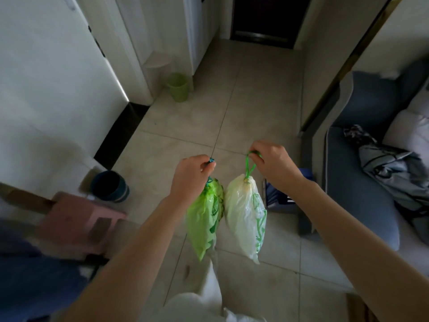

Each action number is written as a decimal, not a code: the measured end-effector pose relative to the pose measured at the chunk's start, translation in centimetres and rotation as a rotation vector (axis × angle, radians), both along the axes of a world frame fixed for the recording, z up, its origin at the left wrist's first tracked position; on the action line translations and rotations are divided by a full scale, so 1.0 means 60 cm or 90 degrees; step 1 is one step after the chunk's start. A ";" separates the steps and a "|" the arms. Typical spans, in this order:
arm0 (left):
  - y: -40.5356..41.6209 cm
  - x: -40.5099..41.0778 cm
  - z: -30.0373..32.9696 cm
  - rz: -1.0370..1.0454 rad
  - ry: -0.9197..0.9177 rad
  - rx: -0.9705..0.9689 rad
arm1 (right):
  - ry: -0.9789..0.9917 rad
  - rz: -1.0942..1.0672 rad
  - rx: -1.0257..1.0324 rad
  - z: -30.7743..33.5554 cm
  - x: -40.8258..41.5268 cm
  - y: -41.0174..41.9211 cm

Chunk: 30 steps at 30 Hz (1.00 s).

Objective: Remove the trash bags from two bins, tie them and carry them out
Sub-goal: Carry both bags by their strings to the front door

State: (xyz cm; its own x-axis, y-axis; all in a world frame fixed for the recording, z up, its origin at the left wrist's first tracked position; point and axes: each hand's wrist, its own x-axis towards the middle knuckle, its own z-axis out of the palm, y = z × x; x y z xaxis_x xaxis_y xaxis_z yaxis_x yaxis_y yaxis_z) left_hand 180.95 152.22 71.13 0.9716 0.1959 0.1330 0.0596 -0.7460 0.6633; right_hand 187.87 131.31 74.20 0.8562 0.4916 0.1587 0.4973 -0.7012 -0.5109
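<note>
Both bags tied and airborne: left hand (190, 175) fingers clamped on drawstring of green bag (204, 219), right hand (274, 163) fingers hooked thru loop of white bag (246, 217). Bags hang straight down below fists, touching side by side. Judging next move = walk fwd: tiled floor (255, 94) open toward far dark doorway (264, 17); sofa (357, 182) tight on right, blue bin (110, 185) near left, green bin (178, 86) far left.

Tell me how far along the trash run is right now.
Done: both bags are out and cinched. The green bin and dark bin stand behind. In hand: left hand holds the green bag, right hand the white bag. Left: carrying them out.
</note>
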 end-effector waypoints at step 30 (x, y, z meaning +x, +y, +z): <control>0.026 1.249 0.022 -0.071 0.021 0.027 | 0.005 -0.070 0.013 0.008 1.205 0.023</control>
State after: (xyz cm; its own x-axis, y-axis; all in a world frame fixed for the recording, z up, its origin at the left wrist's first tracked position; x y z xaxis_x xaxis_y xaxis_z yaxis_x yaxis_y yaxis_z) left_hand 255.88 153.76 72.45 0.9909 0.0815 0.1070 -0.0042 -0.7763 0.6304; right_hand 260.16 132.70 74.70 0.9060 0.3913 0.1616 0.4142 -0.7403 -0.5295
